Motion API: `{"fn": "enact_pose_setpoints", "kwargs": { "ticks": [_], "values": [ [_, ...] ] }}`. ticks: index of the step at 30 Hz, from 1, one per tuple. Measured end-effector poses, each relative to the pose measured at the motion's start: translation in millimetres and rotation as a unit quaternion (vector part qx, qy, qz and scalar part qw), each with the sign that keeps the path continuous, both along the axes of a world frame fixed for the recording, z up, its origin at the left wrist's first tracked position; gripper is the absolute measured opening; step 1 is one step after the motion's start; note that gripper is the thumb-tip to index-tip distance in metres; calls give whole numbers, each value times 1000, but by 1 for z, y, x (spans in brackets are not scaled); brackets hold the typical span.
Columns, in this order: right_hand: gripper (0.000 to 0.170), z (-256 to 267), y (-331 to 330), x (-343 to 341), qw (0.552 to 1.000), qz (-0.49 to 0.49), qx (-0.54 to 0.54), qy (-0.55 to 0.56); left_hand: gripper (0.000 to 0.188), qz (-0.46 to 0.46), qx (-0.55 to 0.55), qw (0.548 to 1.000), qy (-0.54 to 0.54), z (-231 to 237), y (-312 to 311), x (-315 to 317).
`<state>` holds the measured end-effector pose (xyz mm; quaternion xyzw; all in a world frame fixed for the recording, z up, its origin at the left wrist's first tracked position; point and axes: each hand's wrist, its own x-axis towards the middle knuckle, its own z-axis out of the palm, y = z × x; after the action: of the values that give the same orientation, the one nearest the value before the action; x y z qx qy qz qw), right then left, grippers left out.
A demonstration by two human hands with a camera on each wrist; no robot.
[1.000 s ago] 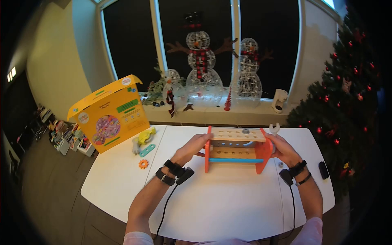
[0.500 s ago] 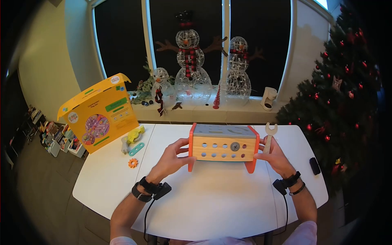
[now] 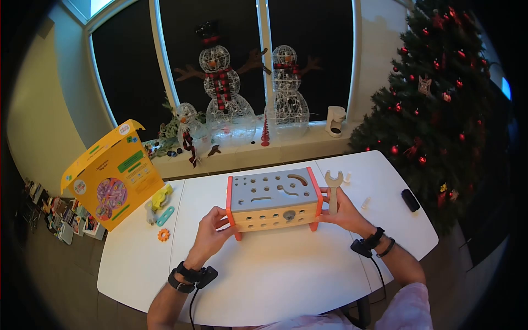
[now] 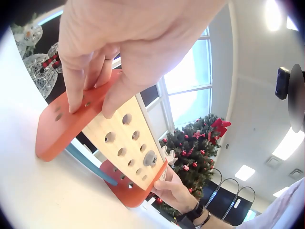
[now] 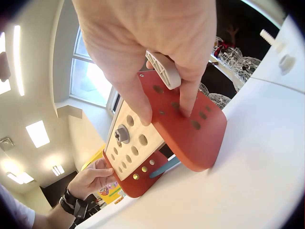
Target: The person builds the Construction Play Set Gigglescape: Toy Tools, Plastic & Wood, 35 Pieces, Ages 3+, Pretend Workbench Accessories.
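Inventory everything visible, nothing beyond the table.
table: 1, white, underneath
workbench: 1, grey, wood, red, table centre
wrench: 1, beige, right hand
bolt: 1, grey, workbench front
pieces: 2, whitish, near right hand
box: 1, yellow, table's left
parts: count unclear, yellow, grey, beside box
strip: 1, teal, beside box
gear: 1, orange, near strip
object: 1, black, table's right
wrist straps: 4, black, both wrists
left hand: 1, bare, workbench's left
right hand: 1, bare, workbench's right

A yellow box [image 3: 110, 175] stands at the desk's [image 3: 275, 280] far left corner, and a black object [image 3: 410, 200] lies by its right edge. Beyond the far edge, three wire snowmen [image 3: 221, 82], a small red tree [image 3: 265, 132] and a white appliance [image 3: 334, 118] line the window ledge [image 3: 242, 158]; a Christmas tree [image 3: 434, 121] stands past the far right corner.
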<state>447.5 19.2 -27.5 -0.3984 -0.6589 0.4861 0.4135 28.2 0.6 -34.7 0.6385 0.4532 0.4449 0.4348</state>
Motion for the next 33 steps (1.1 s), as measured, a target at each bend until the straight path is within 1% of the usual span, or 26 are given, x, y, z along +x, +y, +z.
{"fn": "enact_pose_setpoints", "kwargs": {
  "ticks": [2,4,5,6,8,9,10,11,12,13,14,15,16,17,18,20,21,23,24,26,27,28,30,31,33],
  "values": [
    [91,-2,0,1,1000,-9,-4,2,35,-5,-4,1000,0,3,-3,2],
    [90,-2,-2,1,1000,-1,17,-20,35,4,-1,1000,16,8,-5,2],
    [86,6,-9,-3,999,-8,46,-26,34,2,9,1000,23,9,-6,2],
    [86,8,-13,-3,999,-21,42,-24,34,-12,6,1000,26,14,-9,2],
    [64,7,-20,-1,988,-71,117,-76,35,2,-23,999,36,24,-15,2],
    [64,1,-21,4,988,-78,112,-74,33,7,-31,999,30,20,-14,-1],
    [47,-5,-21,11,979,-106,145,-99,33,2,-35,999,33,20,-15,1],
    [31,-9,-23,16,967,-132,178,-124,32,34,-29,999,-2,23,-20,2],
    [31,-10,-29,21,968,-134,174,-123,30,69,-22,997,-36,27,-25,2],
    [21,-2,-41,23,984,-83,140,-71,29,93,24,995,-23,33,-31,7],
    [18,6,-53,23,994,-31,106,-19,29,93,20,995,-22,41,-36,11],
    [18,12,-65,16,994,-31,102,-18,27,88,29,996,8,50,-41,14],
    [23,18,-77,4,997,6,75,-25,25,83,38,995,38,55,-46,14],
    [29,23,-88,-7,997,43,49,-32,22,33,10,998,47,57,-50,14],
    [29,28,-96,-17,997,44,49,-32,22,34,10,998,46,59,-56,17],
    [32,34,-109,-36,984,175,-35,-22,27,-114,3,984,133,65,-72,34],
    [32,34,-113,-44,984,176,-33,-22,27,-113,4,985,134,70,-81,46],
    [35,31,-119,-57,958,286,-33,9,46,-215,80,968,100,79,-98,71],
    [35,29,-120,-61,958,286,-32,10,46,-215,81,968,101,76,-100,76],
    [34,25,-121,-67,938,344,-42,28,45,-297,156,937,100,66,-103,80],
    [35,26,-122,-69,937,345,-41,39,41,-297,139,940,94,65,-107,80],
    [35,27,-123,-69,937,344,-41,39,41,-297,139,940,95,65,-109,79],
    [33,29,-124,-68,952,307,-9,24,34,-293,120,946,74,65,-110,76],
    [33,32,-122,-66,951,308,-10,23,34,-292,119,946,73,65,-111,76],
    [30,38,-117,-59,942,306,-21,-135,25,-275,131,950,74,67,-112,76]
  ]
}}
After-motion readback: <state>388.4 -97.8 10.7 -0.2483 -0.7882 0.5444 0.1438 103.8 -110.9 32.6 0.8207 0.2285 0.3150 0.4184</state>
